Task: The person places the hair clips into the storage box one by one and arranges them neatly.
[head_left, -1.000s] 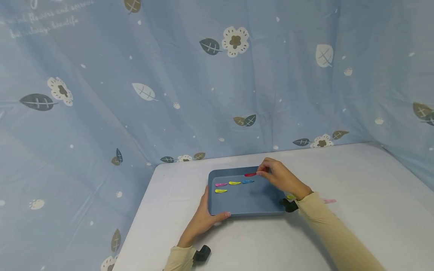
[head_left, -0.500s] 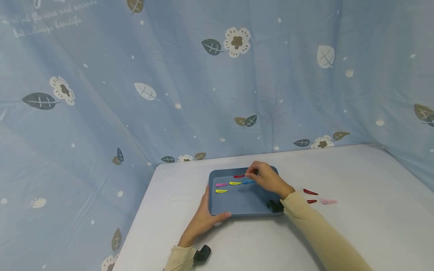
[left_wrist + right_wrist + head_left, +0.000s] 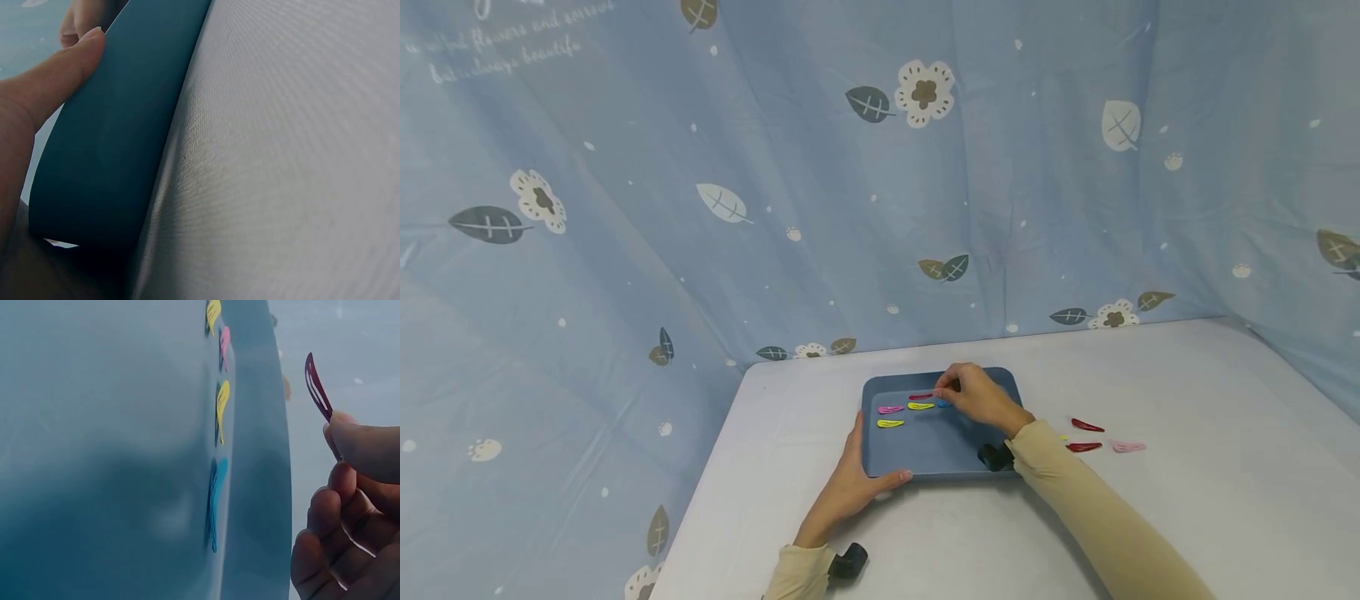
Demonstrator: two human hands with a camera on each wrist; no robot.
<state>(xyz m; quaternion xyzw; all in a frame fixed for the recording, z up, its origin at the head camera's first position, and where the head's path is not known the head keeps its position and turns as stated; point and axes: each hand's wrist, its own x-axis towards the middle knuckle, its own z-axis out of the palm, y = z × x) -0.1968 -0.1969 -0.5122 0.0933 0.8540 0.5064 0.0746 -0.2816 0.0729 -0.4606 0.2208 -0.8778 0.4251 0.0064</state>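
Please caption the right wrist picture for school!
Right hand pinching a slim dark red hair clip near a blue tray holding two yellow clips, one pink clip, one blue clip.

A light blue fabric curtain [image 3: 820, 167] rises behind a white-clothed table [image 3: 1195, 375] and angles forward along its left side, with soft vertical folds. Its print scatters white flowers [image 3: 924, 93], dark grey leaves [image 3: 490, 225] and pale paw prints [image 3: 485, 450], with white cursive lettering [image 3: 512, 50] at upper left. Diffuse light leaves soft shadows on the finely woven tablecloth [image 3: 300, 125].
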